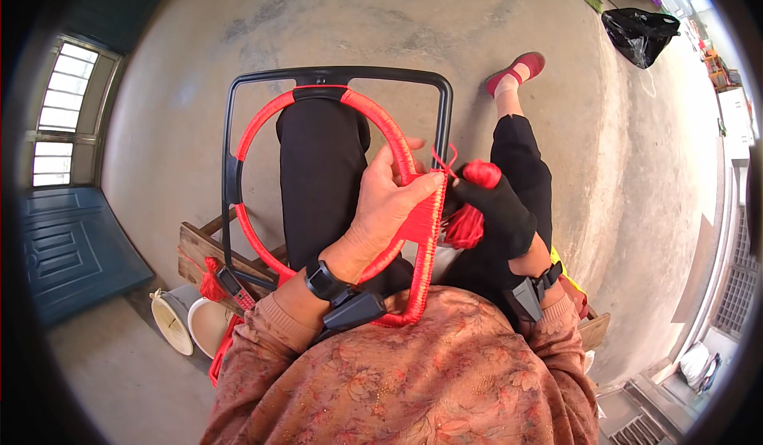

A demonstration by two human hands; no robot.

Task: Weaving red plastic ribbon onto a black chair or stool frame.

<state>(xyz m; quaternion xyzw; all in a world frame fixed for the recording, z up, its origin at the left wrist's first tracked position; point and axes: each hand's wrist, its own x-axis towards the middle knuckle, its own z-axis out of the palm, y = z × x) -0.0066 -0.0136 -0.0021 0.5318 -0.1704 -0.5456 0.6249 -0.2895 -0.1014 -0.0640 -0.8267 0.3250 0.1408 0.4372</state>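
A black frame (447, 111), a rounded square with a ring inside, rests across my lap. Red cord (425, 270) is wound tightly round most of the ring and the lower right side of the square. My bare left hand (381, 195) grips the frame where ring and side meet, its thumb pressing on the wrapped edge. Just right of it, my right hand (505, 218), in a black fingerless glove, is closed round a bundle of red cord (464, 227). A loose loop of cord (451, 157) runs from the bundle to the bare black bar above the winding.
Under me is a wooden bench (199, 254), with a red phone (235, 288) at its left end. Two white buckets (172, 324) stand below that end. A blue panelled door (75, 250) is farther left. On the floor at far right sits a black plastic bag (640, 33).
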